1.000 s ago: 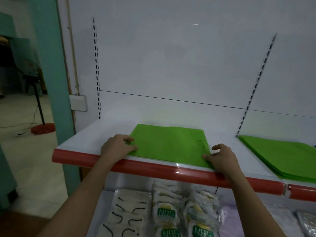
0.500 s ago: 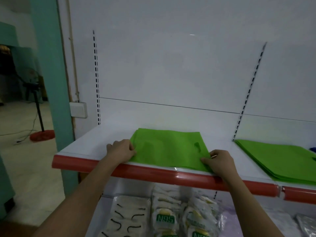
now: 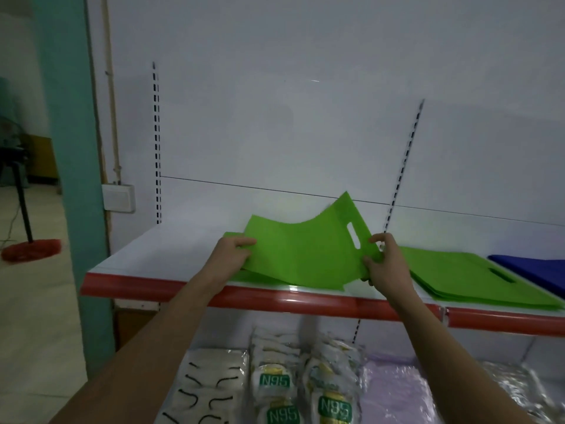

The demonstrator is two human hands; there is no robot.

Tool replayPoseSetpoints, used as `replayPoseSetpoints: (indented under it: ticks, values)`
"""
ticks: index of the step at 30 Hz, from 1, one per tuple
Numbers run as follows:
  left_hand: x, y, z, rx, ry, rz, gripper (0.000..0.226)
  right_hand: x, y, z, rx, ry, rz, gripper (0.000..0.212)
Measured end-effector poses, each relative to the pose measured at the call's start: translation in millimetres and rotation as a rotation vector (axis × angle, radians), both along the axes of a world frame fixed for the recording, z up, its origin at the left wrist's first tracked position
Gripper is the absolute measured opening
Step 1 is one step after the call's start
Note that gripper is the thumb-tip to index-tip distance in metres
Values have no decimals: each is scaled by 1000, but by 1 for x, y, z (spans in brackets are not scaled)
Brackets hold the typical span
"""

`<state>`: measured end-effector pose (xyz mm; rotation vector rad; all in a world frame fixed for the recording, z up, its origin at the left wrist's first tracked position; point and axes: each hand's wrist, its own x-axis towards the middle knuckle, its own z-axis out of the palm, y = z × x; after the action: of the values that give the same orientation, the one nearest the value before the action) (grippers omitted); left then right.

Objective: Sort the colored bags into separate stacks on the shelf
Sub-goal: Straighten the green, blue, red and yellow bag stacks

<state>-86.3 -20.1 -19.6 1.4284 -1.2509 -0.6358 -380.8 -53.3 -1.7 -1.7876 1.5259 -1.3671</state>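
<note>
In the middle of the frame a green bag is held up from the shelf by both hands. The left hand grips its left edge, with the fingers curled over the top of the fabric. The right hand pinches the right edge, just beside the cut-out handle slot; the thumb lies on the near face and the fingers go behind. The bag sags in the middle and its upper right corner stands highest, in front of the white back panel. Its lower edge hangs just above the red front strip of the shelf. Under the left edge a bit more green fabric shows, flat on the shelf; I cannot tell if it is another bag.

To the right lies a flat stack of green bags, its near edge close to the red strip. At the far right edge of the frame a blue bag lies beside that stack. The left part of the shelf is bare white surface up to the slotted upright.

In the lower part of the frame, on a lower shelf, lie packets marked N95.
</note>
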Motion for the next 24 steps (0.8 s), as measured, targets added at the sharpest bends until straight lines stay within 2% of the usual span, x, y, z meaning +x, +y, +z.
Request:
replayPoseSetpoints:
  ticks: [3, 6, 10, 15, 24]
  values:
    - [-18, 8, 4, -6, -87, 31, 45, -18, 12, 3, -62, -58, -53, 40]
    - [-32, 18, 14, 0, -44, -13, 52, -39, 26, 8, -83, -116, -79, 31]
    - [-58, 21, 19, 51, 32, -34, 50, -67, 42, 9, -25, -256, -36, 26]
    - [-108, 32, 20, -8, -6, -72, 59, -117, 51, 9, 110, -425, 49, 34]
    - [-241, 58, 5, 14, -4, -74, 66, -247, 80, 5, 167, -317, 64, 45]
